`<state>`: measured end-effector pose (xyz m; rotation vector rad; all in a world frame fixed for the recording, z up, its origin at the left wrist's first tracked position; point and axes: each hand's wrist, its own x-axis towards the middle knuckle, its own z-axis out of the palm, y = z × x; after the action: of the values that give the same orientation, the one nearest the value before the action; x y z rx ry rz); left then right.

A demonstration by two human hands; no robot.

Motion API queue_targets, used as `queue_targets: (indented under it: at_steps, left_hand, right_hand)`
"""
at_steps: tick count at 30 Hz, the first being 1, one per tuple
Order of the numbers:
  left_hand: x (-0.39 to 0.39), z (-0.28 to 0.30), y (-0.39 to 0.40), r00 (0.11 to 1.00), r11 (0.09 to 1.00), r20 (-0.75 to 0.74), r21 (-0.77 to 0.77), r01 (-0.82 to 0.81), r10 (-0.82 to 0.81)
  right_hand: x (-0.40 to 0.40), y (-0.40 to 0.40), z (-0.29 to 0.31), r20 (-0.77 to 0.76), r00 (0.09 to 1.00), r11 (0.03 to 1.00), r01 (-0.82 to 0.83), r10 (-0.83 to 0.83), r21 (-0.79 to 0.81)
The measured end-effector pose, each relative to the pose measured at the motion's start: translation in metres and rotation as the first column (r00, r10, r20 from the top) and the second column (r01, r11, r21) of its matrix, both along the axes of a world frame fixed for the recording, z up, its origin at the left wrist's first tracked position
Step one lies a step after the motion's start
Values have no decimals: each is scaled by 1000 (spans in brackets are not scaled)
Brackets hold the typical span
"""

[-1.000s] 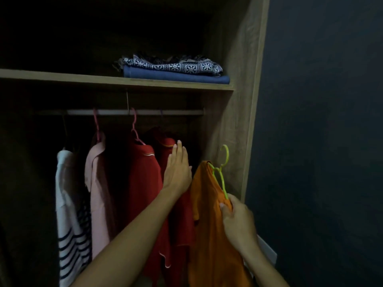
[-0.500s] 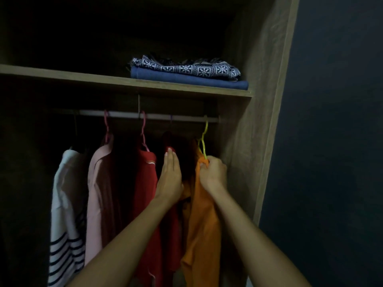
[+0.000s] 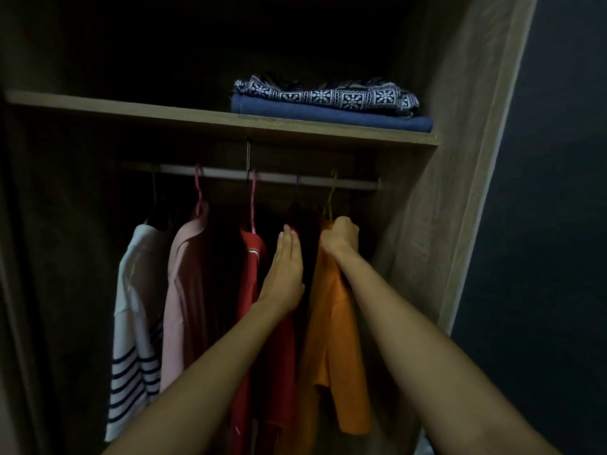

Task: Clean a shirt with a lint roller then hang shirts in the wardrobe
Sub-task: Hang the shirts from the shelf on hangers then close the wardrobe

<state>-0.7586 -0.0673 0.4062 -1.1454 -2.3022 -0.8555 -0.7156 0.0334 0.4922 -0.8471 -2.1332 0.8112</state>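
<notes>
An orange shirt (image 3: 331, 339) hangs on a yellow-green hanger (image 3: 329, 201) whose hook sits over the white wardrobe rail (image 3: 279, 178) near its right end. My right hand (image 3: 341, 238) is closed around the shirt's collar and the hanger's neck. My left hand (image 3: 285, 270) lies flat, fingers together, against a red shirt (image 3: 259, 290), pressing it leftward, apart from the orange one. No lint roller is visible.
Left of the red shirt hang a pink shirt (image 3: 187, 290) and a white shirt with dark stripes (image 3: 134, 339). A wooden shelf (image 3: 164, 111) above the rail carries folded blue and patterned cloth (image 3: 328, 100). The wardrobe's right side panel (image 3: 427, 224) stands close by.
My right hand has lifted the orange shirt from low at the right up to the rail, and the hanger's hook now rests over it. My left hand stayed against the red shirt.
</notes>
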Motion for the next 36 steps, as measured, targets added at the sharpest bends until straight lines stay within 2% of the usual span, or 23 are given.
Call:
queue_targets:
  at_steps: [8,12,16,19,22,26,28,31,36]
  left_hand:
    - [0,-2,-8,996,998,70,-26,53,-51]
    - [6,-1,-12,991,996,105,25,80,-82]
    - [14,-14,-18,985,993,137,67,95,-104]
    - [17,-39,-26,981,980,117,141,140,-157]
    - [26,-66,-35,977,972,134,185,141,-167]
    - [41,-105,-45,956,975,271,213,57,-115]
    - [49,-122,-51,940,976,319,212,54,-122]
    - [52,-129,-60,937,968,315,240,74,-150]
    - [45,-133,-68,952,973,291,228,33,-100]
  right_hand:
    - [-8,16,-8,72,997,999,-21,23,-28]
    - [-2,22,-19,90,995,999,-33,34,-20]
    - [26,-3,-66,-51,992,993,-118,117,-11]
    - [56,-22,-103,-220,965,982,-165,141,-95]
    - [71,-25,-143,-133,985,993,-115,113,-2]
    - [96,-35,-189,-105,981,985,-169,166,-22]
    - [104,-37,-203,-101,986,990,-136,134,-17]
    - [105,-32,-215,-120,987,994,-108,109,10]
    - [115,-36,-237,12,989,988,-148,148,-35]
